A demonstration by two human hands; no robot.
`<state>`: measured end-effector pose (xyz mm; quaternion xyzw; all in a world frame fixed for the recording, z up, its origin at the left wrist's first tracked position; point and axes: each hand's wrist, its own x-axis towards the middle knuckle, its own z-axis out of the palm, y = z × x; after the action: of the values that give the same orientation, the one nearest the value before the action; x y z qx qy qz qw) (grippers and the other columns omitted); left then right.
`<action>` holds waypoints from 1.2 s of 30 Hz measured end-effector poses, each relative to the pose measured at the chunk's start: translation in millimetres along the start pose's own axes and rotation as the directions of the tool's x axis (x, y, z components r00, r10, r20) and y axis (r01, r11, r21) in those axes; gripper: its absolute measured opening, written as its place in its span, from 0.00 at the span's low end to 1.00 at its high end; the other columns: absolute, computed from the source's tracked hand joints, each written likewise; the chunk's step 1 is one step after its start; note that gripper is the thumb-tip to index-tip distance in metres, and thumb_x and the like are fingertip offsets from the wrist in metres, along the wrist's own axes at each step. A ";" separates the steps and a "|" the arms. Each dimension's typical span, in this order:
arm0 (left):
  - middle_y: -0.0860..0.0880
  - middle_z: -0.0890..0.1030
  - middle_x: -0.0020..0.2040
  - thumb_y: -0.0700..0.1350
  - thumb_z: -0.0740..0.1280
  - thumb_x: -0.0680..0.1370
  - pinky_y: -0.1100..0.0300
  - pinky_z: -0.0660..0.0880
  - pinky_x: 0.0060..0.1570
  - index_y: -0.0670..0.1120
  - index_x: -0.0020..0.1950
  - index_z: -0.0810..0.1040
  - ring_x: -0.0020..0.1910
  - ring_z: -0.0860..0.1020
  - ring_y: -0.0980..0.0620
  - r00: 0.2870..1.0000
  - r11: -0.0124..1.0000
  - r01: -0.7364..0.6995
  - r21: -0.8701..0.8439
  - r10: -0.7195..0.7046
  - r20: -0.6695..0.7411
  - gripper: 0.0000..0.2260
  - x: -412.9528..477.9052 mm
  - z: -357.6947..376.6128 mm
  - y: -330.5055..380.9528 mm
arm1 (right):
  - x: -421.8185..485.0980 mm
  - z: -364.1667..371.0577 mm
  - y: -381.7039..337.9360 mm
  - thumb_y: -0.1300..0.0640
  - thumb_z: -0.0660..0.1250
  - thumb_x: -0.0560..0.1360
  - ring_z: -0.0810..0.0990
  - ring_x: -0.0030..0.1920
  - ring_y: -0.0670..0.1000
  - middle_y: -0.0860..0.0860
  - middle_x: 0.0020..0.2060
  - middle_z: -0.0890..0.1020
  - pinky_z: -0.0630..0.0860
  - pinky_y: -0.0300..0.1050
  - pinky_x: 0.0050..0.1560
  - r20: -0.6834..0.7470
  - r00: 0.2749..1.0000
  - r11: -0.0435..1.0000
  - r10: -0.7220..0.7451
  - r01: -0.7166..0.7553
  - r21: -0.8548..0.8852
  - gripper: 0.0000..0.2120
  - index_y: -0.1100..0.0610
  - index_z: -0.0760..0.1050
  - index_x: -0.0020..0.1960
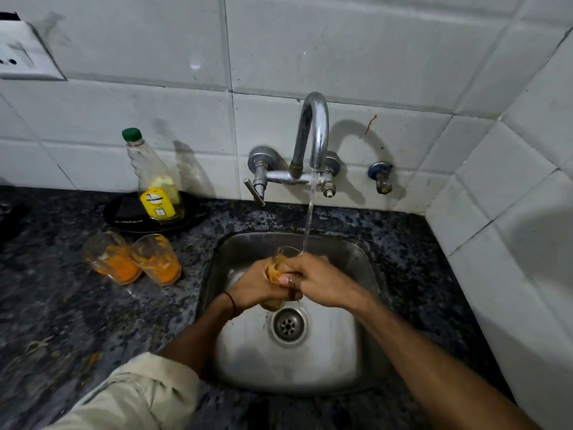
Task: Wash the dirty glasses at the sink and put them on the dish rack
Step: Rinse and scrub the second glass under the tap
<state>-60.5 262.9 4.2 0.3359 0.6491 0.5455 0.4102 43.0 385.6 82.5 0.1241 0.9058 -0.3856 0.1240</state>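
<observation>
Over the steel sink [347, 361] I hold a glass [280, 259] smeared with orange residue, its mouth tilted up under the running water from the tap [313, 131]. My left hand [257, 283] grips the glass's body from the left. My right hand [316, 279] wraps round it from the right, fingers curled against the glass. Two more dirty glasses [110, 257] [156, 259] with orange dregs stand side by side on the counter left of the sink. No dish rack is in view.
A dish-soap bottle [155, 184] with a green cap stands on a black plate [121, 214] behind the two glasses. The dark speckled counter [62, 305] surrounds the sink. White tiled walls close in at the back and right. A switch box [21, 57] sits top left.
</observation>
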 end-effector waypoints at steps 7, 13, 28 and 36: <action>0.53 0.80 0.41 0.52 0.70 0.68 0.56 0.76 0.35 0.51 0.47 0.71 0.39 0.79 0.52 0.825 0.840 0.112 0.531 0.219 -0.521 0.12 4.8 38.6 0.2 | 16.5 20.0 -18.2 0.50 0.58 0.83 0.80 0.50 0.56 0.56 0.48 0.82 0.76 0.53 0.53 -0.322 0.919 0.973 0.227 -0.200 0.115 0.14 0.58 0.76 0.49; 0.54 0.83 0.48 0.35 0.77 0.68 0.69 0.76 0.46 0.51 0.54 0.78 0.48 0.82 0.60 0.992 0.999 -0.036 0.035 0.040 -0.122 0.19 7.1 11.7 8.3 | -1.3 8.2 0.4 0.57 0.62 0.81 0.74 0.46 0.52 0.54 0.41 0.76 0.72 0.51 0.51 -0.265 0.964 0.999 -0.013 0.026 0.048 0.09 0.51 0.75 0.42; 0.51 0.83 0.48 0.52 0.76 0.63 0.51 0.81 0.47 0.53 0.57 0.72 0.44 0.82 0.50 0.976 0.668 0.212 0.713 -0.105 -0.191 0.25 6.9 12.7 38.0 | 7.2 28.1 16.6 0.56 0.62 0.82 0.80 0.40 0.46 0.53 0.39 0.82 0.76 0.41 0.46 -0.285 0.932 0.787 0.226 -0.002 0.618 0.12 0.61 0.80 0.46; 0.50 0.82 0.53 0.54 0.75 0.68 0.51 0.77 0.56 0.50 0.57 0.80 0.53 0.80 0.48 0.883 -0.237 0.048 0.970 -0.445 -0.152 0.19 19.3 40.3 54.0 | 38.1 72.1 17.4 0.56 0.62 0.80 0.81 0.50 0.58 0.60 0.59 0.81 0.79 0.56 0.53 0.328 0.843 0.301 0.426 -0.474 0.827 0.22 0.63 0.70 0.71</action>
<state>-33.4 307.0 51.3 0.4531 0.8212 -0.2913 0.1886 22.2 349.6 10.3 0.4087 0.4918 -0.7511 0.1639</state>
